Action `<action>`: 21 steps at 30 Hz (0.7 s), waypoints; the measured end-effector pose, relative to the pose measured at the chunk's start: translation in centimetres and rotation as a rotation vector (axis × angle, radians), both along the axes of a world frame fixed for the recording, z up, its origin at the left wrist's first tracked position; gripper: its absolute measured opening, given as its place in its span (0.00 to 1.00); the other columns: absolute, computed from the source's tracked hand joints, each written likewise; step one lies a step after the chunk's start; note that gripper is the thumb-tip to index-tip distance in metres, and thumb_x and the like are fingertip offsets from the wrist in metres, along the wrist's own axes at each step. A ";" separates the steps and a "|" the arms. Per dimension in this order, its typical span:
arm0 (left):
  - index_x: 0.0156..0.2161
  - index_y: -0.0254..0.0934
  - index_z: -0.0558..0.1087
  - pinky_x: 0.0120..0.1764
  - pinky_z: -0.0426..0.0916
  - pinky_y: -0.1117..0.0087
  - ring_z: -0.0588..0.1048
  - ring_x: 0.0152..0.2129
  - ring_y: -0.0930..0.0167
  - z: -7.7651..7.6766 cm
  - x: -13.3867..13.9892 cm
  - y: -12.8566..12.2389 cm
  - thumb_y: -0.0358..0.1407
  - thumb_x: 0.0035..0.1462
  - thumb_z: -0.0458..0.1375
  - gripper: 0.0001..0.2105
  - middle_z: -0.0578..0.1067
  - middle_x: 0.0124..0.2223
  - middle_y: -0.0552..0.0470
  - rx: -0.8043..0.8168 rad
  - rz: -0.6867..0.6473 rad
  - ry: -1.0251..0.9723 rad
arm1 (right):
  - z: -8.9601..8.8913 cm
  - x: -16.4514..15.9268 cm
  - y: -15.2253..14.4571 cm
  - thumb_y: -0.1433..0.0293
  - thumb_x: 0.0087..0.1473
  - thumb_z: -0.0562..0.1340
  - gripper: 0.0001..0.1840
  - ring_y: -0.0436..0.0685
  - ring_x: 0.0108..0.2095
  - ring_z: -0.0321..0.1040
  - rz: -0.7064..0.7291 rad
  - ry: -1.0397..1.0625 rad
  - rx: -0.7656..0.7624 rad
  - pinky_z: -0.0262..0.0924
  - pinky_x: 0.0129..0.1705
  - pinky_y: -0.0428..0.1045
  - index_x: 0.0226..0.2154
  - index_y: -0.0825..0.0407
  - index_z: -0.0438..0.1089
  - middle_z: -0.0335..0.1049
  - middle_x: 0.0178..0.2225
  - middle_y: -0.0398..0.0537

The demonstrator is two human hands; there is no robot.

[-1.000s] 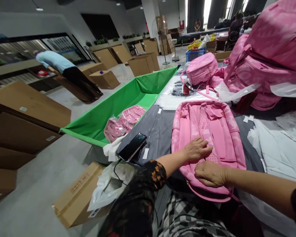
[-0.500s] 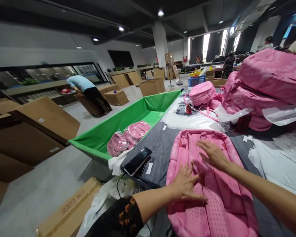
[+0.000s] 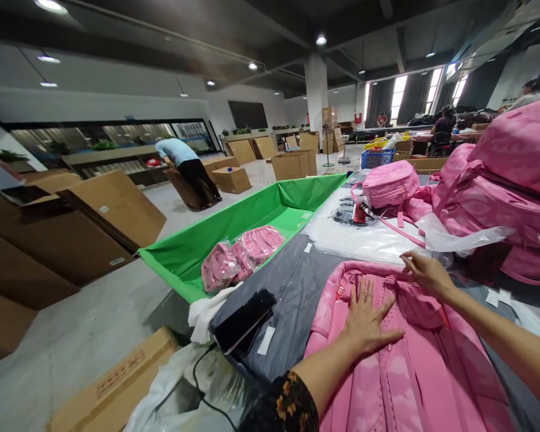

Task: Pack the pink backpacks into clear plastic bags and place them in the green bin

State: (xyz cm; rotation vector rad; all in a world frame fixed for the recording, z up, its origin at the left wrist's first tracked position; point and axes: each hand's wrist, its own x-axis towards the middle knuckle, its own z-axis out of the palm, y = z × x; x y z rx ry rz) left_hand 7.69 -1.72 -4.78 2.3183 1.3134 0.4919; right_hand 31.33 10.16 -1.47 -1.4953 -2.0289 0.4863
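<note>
A pink backpack [image 3: 432,366] lies on the grey-covered table with its shoulder straps facing up. My left hand [image 3: 368,321] is open, fingers spread flat on the straps near the top of the pack. Over the pack's upper right edge is my right hand [image 3: 428,275], its fingers bent and drawn together; whatever they hold, if anything, cannot be made out. Beyond it on the table sits a small pink bag [image 3: 390,185] with a thin strap and a red tag [image 3: 359,213].
Stacked pink backpacks [image 3: 517,174] rise at the right. A green fabric bin [image 3: 247,210] on the left holds plastic-wrapped pink bags [image 3: 220,267]. A dark phone [image 3: 245,318] lies at the table's left edge. Cardboard boxes [image 3: 112,213] and a bending person [image 3: 186,165] are farther off.
My left hand has moved up the backpack and now rests flat on it. My right hand has shifted right to the upper edge, its fingers more bent. The camera view has turned left.
</note>
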 end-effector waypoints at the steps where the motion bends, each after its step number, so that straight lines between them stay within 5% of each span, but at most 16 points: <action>1: 0.72 0.58 0.54 0.68 0.32 0.33 0.28 0.73 0.47 0.0 -0.1 -0.1 0.66 0.59 0.54 0.39 0.33 0.77 0.46 -0.013 0.005 -0.016 | 1.0 -0.5 2.5 0.55 0.65 0.56 0.19 0.57 0.27 0.77 -0.040 0.060 -0.029 0.69 0.28 0.50 0.45 0.49 0.74 0.80 0.30 0.50; 4: 0.71 0.60 0.55 0.69 0.32 0.33 0.30 0.73 0.48 0.2 -0.4 -0.2 0.65 0.60 0.55 0.38 0.33 0.78 0.49 -0.042 0.024 -0.062 | 1.3 -2.4 10.4 0.55 0.61 0.61 0.18 0.56 0.28 0.76 -0.090 0.110 -0.102 0.69 0.28 0.48 0.36 0.54 0.74 0.78 0.29 0.54; 9: 0.72 0.65 0.51 0.70 0.39 0.34 0.35 0.74 0.51 -0.6 -0.8 -0.3 0.64 0.62 0.54 0.36 0.36 0.78 0.54 -0.073 0.036 -0.103 | -3.7 -3.4 19.0 0.62 0.43 0.74 0.14 0.55 0.24 0.70 -0.168 -0.007 -0.173 0.63 0.27 0.49 0.25 0.52 0.73 0.74 0.23 0.48; 14: 0.72 0.64 0.51 0.69 0.45 0.34 0.39 0.74 0.50 -0.9 -0.9 -0.2 0.63 0.62 0.53 0.36 0.41 0.78 0.55 -0.057 0.044 -0.044 | -7.4 -2.0 20.5 0.61 0.46 0.71 0.11 0.58 0.30 0.70 -0.240 -0.080 -0.169 0.58 0.31 0.51 0.24 0.50 0.75 0.75 0.26 0.48; 21: 0.72 0.64 0.51 0.69 0.41 0.32 0.37 0.74 0.48 -1.1 -1.0 -0.1 0.61 0.62 0.56 0.36 0.37 0.78 0.54 -0.062 0.029 -0.106 | -6.1 -1.8 20.2 0.59 0.50 0.66 0.11 0.58 0.28 0.68 -0.249 -0.146 -0.112 0.54 0.30 0.51 0.25 0.49 0.76 0.73 0.23 0.48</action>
